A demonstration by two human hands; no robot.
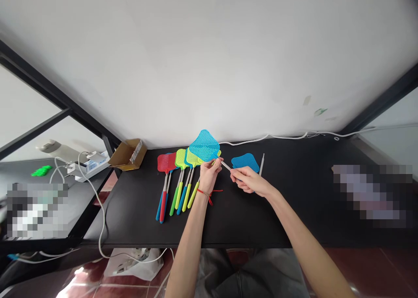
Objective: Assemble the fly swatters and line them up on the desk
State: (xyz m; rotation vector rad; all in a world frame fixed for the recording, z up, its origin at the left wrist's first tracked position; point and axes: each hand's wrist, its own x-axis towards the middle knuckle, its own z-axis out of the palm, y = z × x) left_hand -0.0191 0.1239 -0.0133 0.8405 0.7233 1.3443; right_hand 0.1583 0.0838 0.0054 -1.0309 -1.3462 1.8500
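The bare left hand (208,174) stood upright with its fingers curled closed, while the right hand (249,180) angled in from the side, pinching, just beside it.

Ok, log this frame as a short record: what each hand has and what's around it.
Left hand: grips a blue fly swatter below its head
Left wrist: red string bracelet
Right hand: pinches a thin metal shaft
Nearby: row of fly swatters with colored handles; blue swatter head lying flat
Surface: black table
Beyond: cardboard box; power strip
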